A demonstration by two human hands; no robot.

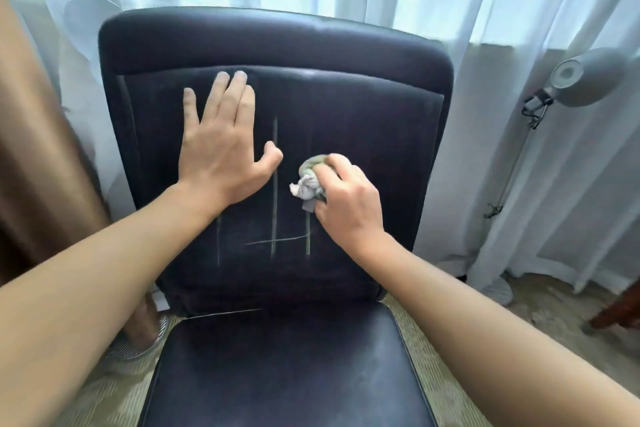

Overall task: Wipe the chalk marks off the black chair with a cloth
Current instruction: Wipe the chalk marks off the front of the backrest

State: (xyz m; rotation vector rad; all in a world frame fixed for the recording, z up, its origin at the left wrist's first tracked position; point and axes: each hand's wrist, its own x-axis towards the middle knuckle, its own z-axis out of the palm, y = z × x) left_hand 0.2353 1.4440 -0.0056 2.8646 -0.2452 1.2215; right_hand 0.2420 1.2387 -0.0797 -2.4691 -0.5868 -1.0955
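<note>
The left hand [221,146] is pressing flat against the backrest of the black chair [363,121], fingers straight and spread. The right hand [346,204] is gripping a bunched cloth [308,180] against the backrest, just beside the chalk marks [274,184], its grip curling tightly around it.

Lamp [585,80] right of chair [363,135]

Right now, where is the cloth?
In the head view, the cloth is bunched in the right hand, pressed on the chair backrest just right of the long middle chalk line.
</note>
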